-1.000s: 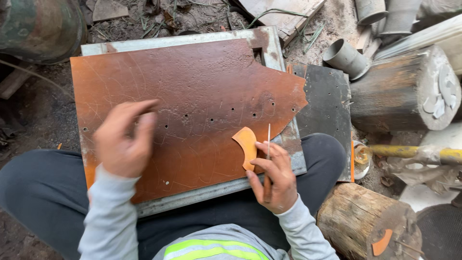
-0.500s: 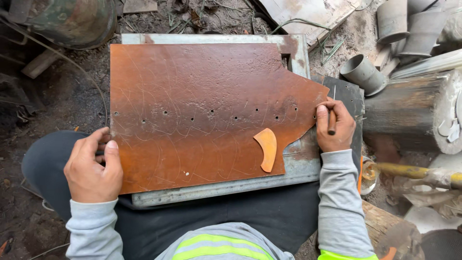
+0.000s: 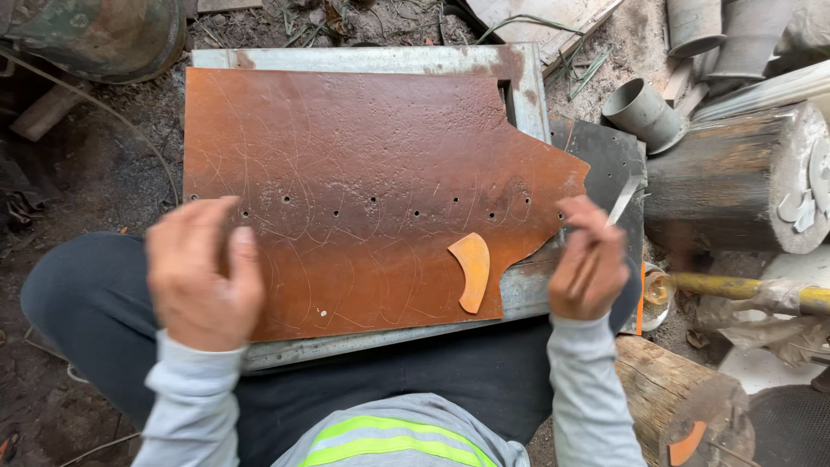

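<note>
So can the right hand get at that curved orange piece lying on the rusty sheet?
Probably yes: the curved orange piece lies uncovered just left of the right hand, though that hand seems to hold a thin tool already.

Motion blurs the left hand (image 3: 203, 272), hiding the brown sheet's (image 3: 363, 182) lower-left corner beneath it.

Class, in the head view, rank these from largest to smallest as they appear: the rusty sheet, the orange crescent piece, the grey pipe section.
1. rusty sheet
2. grey pipe section
3. orange crescent piece, though it looks only slightly smaller than the pipe and lies nearer the camera, so this order is unsure.
</note>
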